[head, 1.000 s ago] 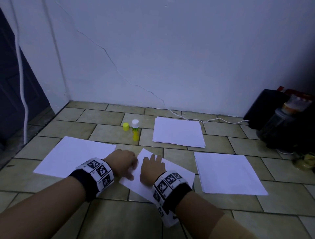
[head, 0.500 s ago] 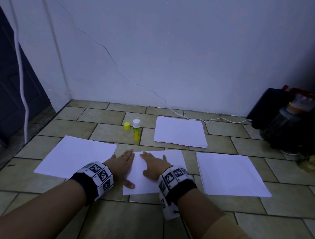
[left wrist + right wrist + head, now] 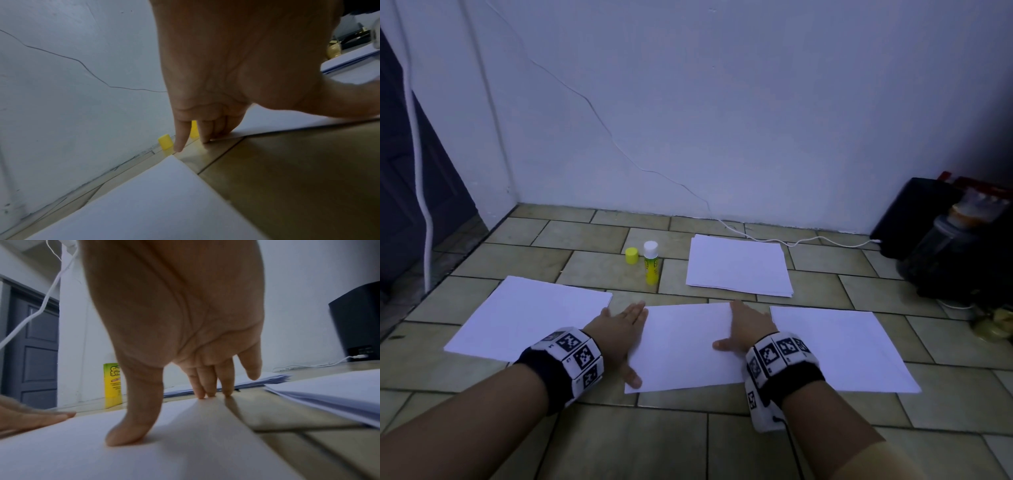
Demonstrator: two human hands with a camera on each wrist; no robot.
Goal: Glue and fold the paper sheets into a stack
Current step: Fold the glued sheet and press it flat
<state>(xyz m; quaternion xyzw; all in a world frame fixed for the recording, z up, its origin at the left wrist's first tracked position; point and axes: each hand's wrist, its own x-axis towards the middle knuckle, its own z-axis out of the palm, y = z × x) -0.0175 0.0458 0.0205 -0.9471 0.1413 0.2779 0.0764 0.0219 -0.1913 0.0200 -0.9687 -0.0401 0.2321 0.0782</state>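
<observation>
Left hand: I have my left hand [image 3: 619, 329] flat at the 9 o'clock edge of the middle sheet [image 3: 685, 346], fingers [image 3: 207, 133] straight and together, holding nothing, tips on the sheet's far corner and thumb on its near corner.
Right hand: my right hand [image 3: 748, 329] lies flat along the 3 o'clock edge of that sheet, fingers [image 3: 207, 386] extended, thumb [image 3: 131, 426] pressed on the paper, gripping nothing.
Middle sheet: it lies flat and unfolded on the tiled floor [image 3: 619, 442], squared between my hands.
Side sheets: the left sheet [image 3: 530, 318] lies at 9 o'clock and the right pile [image 3: 839, 349] at 3 o'clock, both apart from the middle one.
Glue stick: it stands upright at 12 o'clock [image 3: 651, 263], its yellow cap [image 3: 631, 256] off and just beside it.
Far pile: the far pile [image 3: 738, 265] lies at 1 o'clock, near the wall.
Step in hand: I judge I am squaring up one sheet before gluing; no glue shows on it.
Next move: one hand should pin the sheet while the other reaches to 12 o'clock for the glue stick, lifting without dragging the paper askew.
</observation>
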